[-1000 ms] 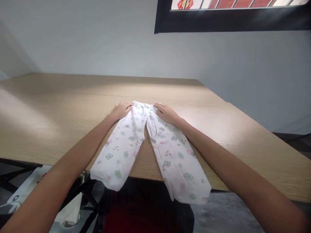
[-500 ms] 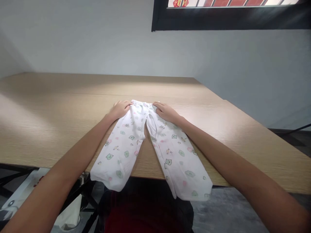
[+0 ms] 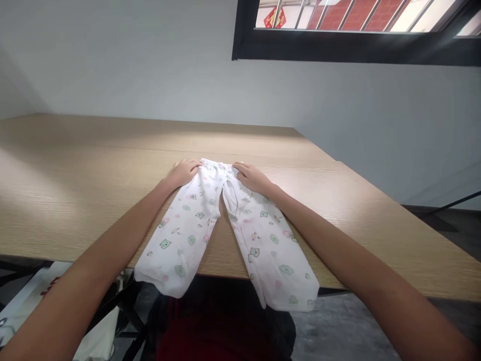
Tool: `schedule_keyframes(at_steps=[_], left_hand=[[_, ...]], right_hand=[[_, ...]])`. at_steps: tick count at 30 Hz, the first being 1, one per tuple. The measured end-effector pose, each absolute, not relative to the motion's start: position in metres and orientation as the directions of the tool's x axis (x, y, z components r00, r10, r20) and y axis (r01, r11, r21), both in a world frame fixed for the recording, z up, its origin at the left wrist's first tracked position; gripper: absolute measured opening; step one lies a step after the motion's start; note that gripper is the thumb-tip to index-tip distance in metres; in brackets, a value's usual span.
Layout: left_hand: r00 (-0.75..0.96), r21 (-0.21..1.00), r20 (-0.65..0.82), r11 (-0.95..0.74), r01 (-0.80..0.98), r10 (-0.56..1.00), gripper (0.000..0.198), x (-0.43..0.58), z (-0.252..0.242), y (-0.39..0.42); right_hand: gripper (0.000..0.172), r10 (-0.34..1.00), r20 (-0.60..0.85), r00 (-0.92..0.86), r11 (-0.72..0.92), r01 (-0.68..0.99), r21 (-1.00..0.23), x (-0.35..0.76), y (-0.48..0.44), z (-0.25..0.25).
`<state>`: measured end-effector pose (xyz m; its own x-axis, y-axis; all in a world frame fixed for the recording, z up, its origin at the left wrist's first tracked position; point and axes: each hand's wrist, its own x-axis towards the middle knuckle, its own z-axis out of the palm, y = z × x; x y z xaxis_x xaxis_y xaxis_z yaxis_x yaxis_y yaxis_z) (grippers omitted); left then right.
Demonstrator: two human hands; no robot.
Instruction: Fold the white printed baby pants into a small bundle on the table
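Observation:
White child's trousers (image 3: 266, 250) with green and pink animal prints lie spread on the wooden table, gathered waistband away from me. Both legs point toward me, and their cuffs hang past the table's near edge. My left hand (image 3: 183, 171) rests palm down at the left corner of the waistband, its fingertips on the cloth. At the right corner, my right hand (image 3: 252, 177) lies with its fingers stretched over the fabric and the thumb apart. Both hands look open, pressed lightly on the trousers. The undersides of the fingers are hidden.
The wooden table (image 3: 93, 200) reaches back to a grey wall (image 3: 150, 60). A dark-framed barred window (image 3: 338, 47) is at upper right. Below the near edge at left are a white bag (image 3: 30, 301) and black metal legs (image 3: 131, 311).
The view has tilted up slightly and shifted right, showing more of the window. My hands and the trousers keep the same places on the table.

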<state>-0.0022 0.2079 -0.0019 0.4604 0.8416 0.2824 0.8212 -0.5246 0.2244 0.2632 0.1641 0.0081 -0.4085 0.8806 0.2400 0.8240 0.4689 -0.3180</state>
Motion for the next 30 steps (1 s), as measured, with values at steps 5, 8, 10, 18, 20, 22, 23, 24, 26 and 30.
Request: schedule_keyframes(at_steps=[5, 8, 10, 18, 20, 22, 23, 24, 26, 30], left_hand=[[0.485, 0.223, 0.287, -0.55, 0.805, 0.826, 0.03, -0.004, -0.003, 0.211], [0.496, 0.221, 0.294, -0.563, 0.796, 0.817, 0.028, -0.004, -0.004, 0.213], [0.5, 0.222, 0.298, -0.568, 0.792, 0.813, 0.028, -0.004, -0.005, 0.213], [0.499, 0.253, 0.294, -0.57, 0.782, 0.815, 0.027, -0.002, 0.0, 0.204], [0.502, 0.258, 0.294, -0.573, 0.778, 0.813, 0.026, -0.001, 0.0, 0.203], [0.509, 0.261, 0.297, -0.581, 0.771, 0.808, 0.026, -0.001, 0.0, 0.202], [0.512, 0.26, 0.299, -0.585, 0.768, 0.805, 0.025, -0.001, 0.0, 0.202], [0.515, 0.26, 0.301, -0.589, 0.765, 0.802, 0.025, -0.001, 0.0, 0.202], [0.519, 0.26, 0.305, -0.594, 0.761, 0.799, 0.025, -0.001, 0.0, 0.203], [0.518, 0.271, 0.312, -0.597, 0.755, 0.797, 0.026, -0.001, 0.0, 0.203]], right_hand=[[0.044, 0.88, 0.238, -0.411, 0.47, 0.829, -0.305, 0.264, 0.166, 0.006], [0.045, 0.883, 0.233, -0.408, 0.464, 0.834, -0.297, 0.263, 0.166, 0.006], [0.045, 0.889, 0.226, -0.399, 0.453, 0.842, -0.294, 0.263, 0.165, 0.007], [0.044, 0.879, 0.238, -0.413, 0.472, 0.826, -0.309, 0.263, 0.164, 0.008], [0.044, 0.877, 0.244, -0.415, 0.475, 0.825, -0.305, 0.264, 0.164, 0.007], [0.043, 0.872, 0.253, -0.419, 0.483, 0.822, -0.302, 0.265, 0.165, 0.006], [0.043, 0.869, 0.256, -0.423, 0.488, 0.82, -0.3, 0.265, 0.165, 0.005], [0.043, 0.867, 0.257, -0.426, 0.49, 0.819, -0.299, 0.266, 0.166, 0.004], [0.043, 0.868, 0.255, -0.427, 0.49, 0.82, -0.296, 0.266, 0.166, 0.004], [0.043, 0.867, 0.259, -0.425, 0.489, 0.824, -0.286, 0.265, 0.166, 0.004]])
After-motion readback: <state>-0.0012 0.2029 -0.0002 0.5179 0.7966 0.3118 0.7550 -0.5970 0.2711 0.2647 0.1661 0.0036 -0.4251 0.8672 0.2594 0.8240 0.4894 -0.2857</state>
